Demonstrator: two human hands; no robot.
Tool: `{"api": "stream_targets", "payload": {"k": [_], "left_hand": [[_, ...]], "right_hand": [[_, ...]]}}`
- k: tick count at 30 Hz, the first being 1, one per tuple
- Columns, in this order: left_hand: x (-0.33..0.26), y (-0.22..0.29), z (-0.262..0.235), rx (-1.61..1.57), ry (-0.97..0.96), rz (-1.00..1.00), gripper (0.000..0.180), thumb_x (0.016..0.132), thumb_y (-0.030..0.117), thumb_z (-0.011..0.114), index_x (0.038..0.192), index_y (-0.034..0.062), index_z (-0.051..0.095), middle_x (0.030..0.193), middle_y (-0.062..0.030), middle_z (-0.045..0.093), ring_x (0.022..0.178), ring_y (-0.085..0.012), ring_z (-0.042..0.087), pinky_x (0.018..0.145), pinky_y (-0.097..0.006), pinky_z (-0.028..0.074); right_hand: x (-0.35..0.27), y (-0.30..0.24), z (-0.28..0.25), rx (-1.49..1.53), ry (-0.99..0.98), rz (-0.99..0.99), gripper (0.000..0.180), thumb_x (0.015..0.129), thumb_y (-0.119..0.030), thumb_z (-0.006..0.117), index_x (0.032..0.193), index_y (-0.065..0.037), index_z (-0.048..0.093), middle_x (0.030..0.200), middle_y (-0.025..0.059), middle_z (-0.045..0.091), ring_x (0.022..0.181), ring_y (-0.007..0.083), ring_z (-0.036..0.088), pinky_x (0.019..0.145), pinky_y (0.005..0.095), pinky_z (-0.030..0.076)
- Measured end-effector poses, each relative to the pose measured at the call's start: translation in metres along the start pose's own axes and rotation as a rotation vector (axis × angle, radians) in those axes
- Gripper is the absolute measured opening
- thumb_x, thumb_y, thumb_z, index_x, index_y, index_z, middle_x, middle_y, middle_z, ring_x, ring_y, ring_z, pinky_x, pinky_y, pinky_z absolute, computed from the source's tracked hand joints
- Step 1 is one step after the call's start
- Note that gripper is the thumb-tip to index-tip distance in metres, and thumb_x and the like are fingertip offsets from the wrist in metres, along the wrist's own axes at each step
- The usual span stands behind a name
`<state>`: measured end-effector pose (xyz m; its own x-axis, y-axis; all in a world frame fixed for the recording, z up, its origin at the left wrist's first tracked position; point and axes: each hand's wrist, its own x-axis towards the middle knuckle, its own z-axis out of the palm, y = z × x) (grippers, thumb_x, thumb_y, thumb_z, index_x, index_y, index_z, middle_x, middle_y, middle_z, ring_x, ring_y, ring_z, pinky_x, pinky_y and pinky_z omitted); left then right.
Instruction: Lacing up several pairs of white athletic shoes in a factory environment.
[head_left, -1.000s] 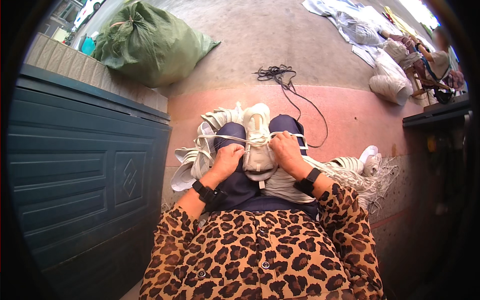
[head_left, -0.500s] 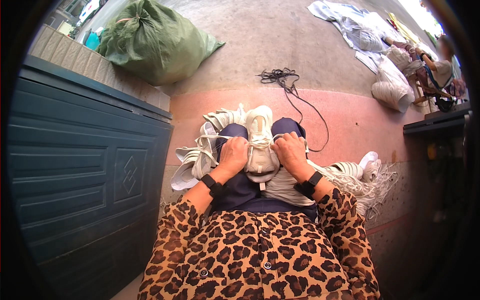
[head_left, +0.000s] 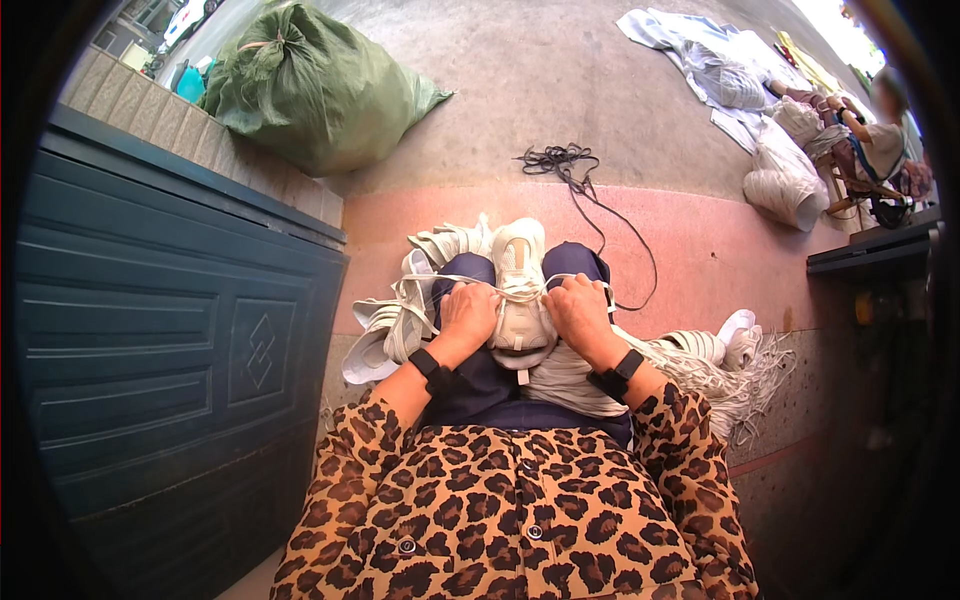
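A cream sneaker (head_left: pixel 519 332) rests between my knees, its toe pointing away from me. My left hand (head_left: pixel 470 313) is closed on a pale shoelace (head_left: pixel 520 294) at the shoe's left side. On the opposite side my right hand (head_left: pixel 580 312) pinches the lace too, knuckles up. The lace crosses over the shoe's upper between both hands. My fingertips are partly hidden behind the knuckles. More pale shoes (head_left: pixel 395 330) lie to the left of my left knee, with lace strands across them. Bundled pale laces (head_left: pixel 575 383) lie under my right forearm.
A loose pile of laces (head_left: pixel 735 375) spreads at the right. Black cord (head_left: pixel 565 160) lies tangled on the floor ahead. A green sack (head_left: pixel 315 100) stands at far left, beyond a dark panelled door (head_left: pixel 180 340). Another person (head_left: pixel 880 145) sits at far right near white bundles (head_left: pixel 785 175).
The lace between my hands now lies in a wider, looser curve across the shoe. Both hands keep their grip and barely shift. The whole view has tipped slightly.
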<state>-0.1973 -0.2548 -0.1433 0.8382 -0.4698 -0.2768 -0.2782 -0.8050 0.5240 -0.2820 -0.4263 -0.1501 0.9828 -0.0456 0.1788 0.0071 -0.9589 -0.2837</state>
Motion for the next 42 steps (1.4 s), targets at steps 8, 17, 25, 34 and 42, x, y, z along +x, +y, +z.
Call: {"api": "stream_targets", "payload": {"k": [8, 17, 25, 34, 42], "left_hand": [[-0.022, 0.005, -0.006, 0.306, 0.242, 0.342, 0.013, 0.071, 0.019, 0.060, 0.078, 0.0083, 0.059, 0.079, -0.0050, 0.056, 0.086, -0.0240, 0.048, 0.067, -0.040, 0.035], [-0.016, 0.018, -0.003, 0.749, 0.267, 0.670, 0.010, 0.067, 0.012, 0.053, 0.075, 0.0100, 0.059, 0.078, -0.0036, 0.049, 0.080, -0.0210, 0.045, 0.069, -0.036, 0.034], [0.011, 0.045, -0.041, -0.753, -0.235, 0.196, 0.009, 0.083, 0.014, 0.057, 0.080, 0.0052, 0.059, 0.090, -0.0007, 0.057, 0.084, -0.0121, 0.050, 0.074, -0.026, 0.040], [-0.002, 0.026, -0.024, -0.181, -0.116, 0.391, 0.015, 0.084, 0.013, 0.055, 0.093, 0.0010, 0.055, 0.081, -0.0151, 0.061, 0.072, -0.0260, 0.060, 0.064, -0.034, 0.047], [-0.008, 0.017, 0.000, 0.279, 0.123, 0.520, 0.012, 0.065, 0.001, 0.055, 0.076, 0.0001, 0.054, 0.077, -0.0167, 0.053, 0.080, -0.0316, 0.052, 0.064, -0.039, 0.048]], "right_hand": [[0.001, -0.001, -0.006, -0.013, -0.068, -0.020, 0.010, 0.072, -0.015, 0.057, 0.071, -0.006, 0.061, 0.077, 0.0095, 0.057, 0.080, 0.0251, 0.051, 0.068, 0.0381, 0.039], [0.001, 0.011, 0.006, 0.401, 0.030, 0.029, 0.003, 0.069, -0.004, 0.053, 0.071, -0.005, 0.055, 0.066, 0.0134, 0.056, 0.069, 0.0300, 0.053, 0.067, 0.0384, 0.044], [0.012, 0.000, -0.003, -0.015, -0.082, -0.290, 0.005, 0.068, -0.010, 0.055, 0.069, -0.006, 0.058, 0.066, 0.0069, 0.057, 0.070, 0.0222, 0.054, 0.063, 0.0339, 0.043], [0.016, 0.001, -0.009, -0.087, -0.145, -0.246, 0.005, 0.071, -0.013, 0.054, 0.073, -0.009, 0.057, 0.075, 0.0044, 0.055, 0.076, 0.0200, 0.052, 0.065, 0.0327, 0.037], [0.045, -0.007, -0.070, 0.963, 0.383, 0.131, 0.007, 0.087, -0.007, 0.050, 0.088, 0.000, 0.047, 0.068, 0.0145, 0.055, 0.061, 0.0298, 0.056, 0.055, 0.0353, 0.043]]}}
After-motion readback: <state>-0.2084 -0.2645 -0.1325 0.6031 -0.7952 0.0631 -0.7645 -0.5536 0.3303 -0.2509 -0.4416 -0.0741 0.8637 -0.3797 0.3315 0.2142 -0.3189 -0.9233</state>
